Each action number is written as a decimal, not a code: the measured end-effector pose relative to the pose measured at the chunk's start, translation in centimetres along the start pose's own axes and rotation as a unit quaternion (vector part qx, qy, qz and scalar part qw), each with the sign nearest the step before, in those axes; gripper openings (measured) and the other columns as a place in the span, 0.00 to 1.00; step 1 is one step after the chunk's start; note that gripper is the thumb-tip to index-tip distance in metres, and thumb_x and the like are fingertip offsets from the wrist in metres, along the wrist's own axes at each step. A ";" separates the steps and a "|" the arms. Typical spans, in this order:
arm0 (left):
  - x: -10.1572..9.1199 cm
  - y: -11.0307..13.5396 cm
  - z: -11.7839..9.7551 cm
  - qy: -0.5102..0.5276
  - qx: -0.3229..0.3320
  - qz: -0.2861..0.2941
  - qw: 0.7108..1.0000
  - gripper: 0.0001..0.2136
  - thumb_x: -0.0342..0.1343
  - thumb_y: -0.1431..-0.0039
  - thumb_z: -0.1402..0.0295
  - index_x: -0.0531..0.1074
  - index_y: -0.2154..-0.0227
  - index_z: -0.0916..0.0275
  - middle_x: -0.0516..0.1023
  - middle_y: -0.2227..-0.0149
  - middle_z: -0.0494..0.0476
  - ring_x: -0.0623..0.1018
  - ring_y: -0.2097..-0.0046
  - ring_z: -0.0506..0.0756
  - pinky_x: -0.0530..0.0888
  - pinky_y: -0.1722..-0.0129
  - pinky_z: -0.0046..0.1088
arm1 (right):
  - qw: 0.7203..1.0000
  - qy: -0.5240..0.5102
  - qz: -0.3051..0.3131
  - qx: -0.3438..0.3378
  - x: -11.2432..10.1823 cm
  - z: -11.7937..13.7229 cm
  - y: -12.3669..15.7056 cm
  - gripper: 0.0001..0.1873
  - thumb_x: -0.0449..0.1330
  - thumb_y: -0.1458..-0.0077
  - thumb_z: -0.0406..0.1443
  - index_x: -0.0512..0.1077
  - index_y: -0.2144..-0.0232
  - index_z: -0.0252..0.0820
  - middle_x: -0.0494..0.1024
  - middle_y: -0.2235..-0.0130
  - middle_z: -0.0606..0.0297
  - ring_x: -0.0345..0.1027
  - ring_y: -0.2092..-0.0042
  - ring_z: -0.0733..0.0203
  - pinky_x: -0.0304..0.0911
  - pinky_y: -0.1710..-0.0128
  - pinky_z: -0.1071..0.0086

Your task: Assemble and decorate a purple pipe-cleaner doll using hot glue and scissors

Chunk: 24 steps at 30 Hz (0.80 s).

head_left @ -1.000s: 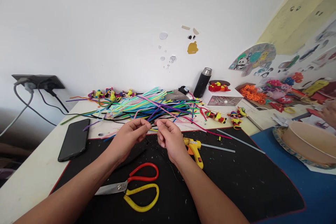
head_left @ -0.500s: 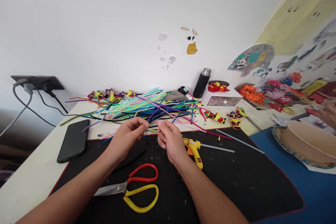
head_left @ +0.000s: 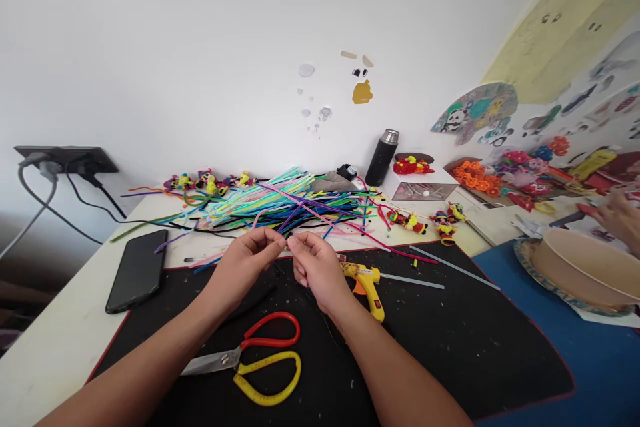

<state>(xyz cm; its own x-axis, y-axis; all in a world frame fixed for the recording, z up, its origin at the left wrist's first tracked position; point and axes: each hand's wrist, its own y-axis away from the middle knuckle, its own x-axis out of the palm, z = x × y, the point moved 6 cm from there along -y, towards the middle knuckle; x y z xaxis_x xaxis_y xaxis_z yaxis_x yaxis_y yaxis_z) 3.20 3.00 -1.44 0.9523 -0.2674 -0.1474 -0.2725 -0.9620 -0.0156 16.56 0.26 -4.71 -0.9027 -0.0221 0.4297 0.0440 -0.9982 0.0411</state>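
Over the far part of the black mat (head_left: pixel 450 347), my left hand (head_left: pixel 247 260) and my right hand (head_left: pixel 317 267) meet fingertip to fingertip. Each pinches thumb against forefinger; whatever sits between the tips is too small to make out. Just behind them spreads a heap of coloured pipe cleaners (head_left: pixel 300 203). Scissors (head_left: pixel 267 360) with one red and one yellow handle lie below my hands, their blades partly under my left forearm. A yellow glue gun (head_left: pixel 370 287) with a clear glue stick lies right of my right hand.
A black phone (head_left: pixel 137 270) lies at the left, near a wall socket with cables. Small pipe-cleaner figures (head_left: pixel 445 227), a black flask (head_left: pixel 383 159) and a white box (head_left: pixel 423 187) stand along the back. At right are a bowl (head_left: pixel 590 267) and another person's hand (head_left: pixel 623 220).
My hands have come together, the right moving left until the fingertips meet. The other person's hand at the far right has shifted. The view has moved slightly.
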 end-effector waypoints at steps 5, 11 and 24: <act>0.0 0.1 0.3 0.017 -0.007 0.002 1.000 0.16 0.66 0.45 0.52 0.77 0.71 0.61 0.68 0.77 0.47 0.63 0.74 0.50 0.60 0.74 0.26 | 1.000 0.003 -0.001 0.001 -0.1 -0.1 0.0 0.23 0.71 0.46 0.53 0.68 0.69 0.44 0.58 0.82 0.82 0.45 0.83 0.72 0.42 0.84 0.75; 0.1 0.0 1.1 0.106 -0.045 0.004 0.993 0.16 0.69 0.47 0.53 0.76 0.70 0.61 0.64 0.80 0.45 0.60 0.77 0.48 0.54 0.77 0.25 | 1.000 0.007 -0.004 0.007 -0.2 -0.4 -0.1 0.22 0.70 0.47 0.52 0.69 0.67 0.43 0.59 0.82 0.82 0.46 0.83 0.72 0.42 0.84 0.75; 0.8 0.2 1.2 0.086 -0.054 0.022 0.995 0.17 0.69 0.46 0.52 0.76 0.70 0.61 0.64 0.79 0.45 0.59 0.76 0.48 0.55 0.76 0.25 | 1.000 0.006 -0.022 -0.015 -0.3 0.3 -0.1 0.22 0.71 0.46 0.52 0.70 0.68 0.43 0.59 0.83 0.81 0.46 0.83 0.72 0.43 0.84 0.75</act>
<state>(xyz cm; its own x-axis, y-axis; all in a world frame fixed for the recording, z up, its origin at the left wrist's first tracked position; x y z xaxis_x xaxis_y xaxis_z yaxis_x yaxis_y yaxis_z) 3.72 2.65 -2.75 0.9515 -0.3066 0.0269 -0.3078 -0.9466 0.0957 16.92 0.37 -4.56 -0.9087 0.0207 0.4169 -0.0079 -0.9994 0.0324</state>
